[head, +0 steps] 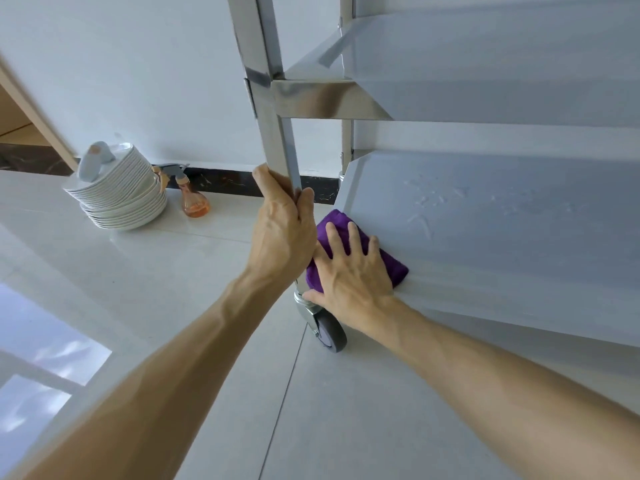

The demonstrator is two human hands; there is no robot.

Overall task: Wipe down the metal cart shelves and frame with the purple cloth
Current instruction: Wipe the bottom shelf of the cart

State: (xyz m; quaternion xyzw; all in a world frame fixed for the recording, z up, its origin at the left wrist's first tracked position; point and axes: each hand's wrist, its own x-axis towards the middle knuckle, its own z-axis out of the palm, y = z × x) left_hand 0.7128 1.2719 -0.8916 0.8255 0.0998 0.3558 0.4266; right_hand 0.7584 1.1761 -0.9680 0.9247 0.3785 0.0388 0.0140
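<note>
The metal cart fills the right half of the view, with a bottom shelf (pixel 485 230) carrying wet streaks and a middle shelf (pixel 485 77) above it. My left hand (pixel 282 226) is wrapped around the cart's near upright post (pixel 273 133), low down. A folded purple cloth (pixel 337 225) lies on the near left corner of the bottom shelf. My right hand (pixel 353 271) presses flat on the cloth with fingers spread, covering most of it.
A grey caster wheel (pixel 330 332) sits under the post on the pale tiled floor. To the left on the floor stand a stack of white plates (pixel 121 195) with a blue-grey object on top, and an orange spray bottle (pixel 194 199) by the wall.
</note>
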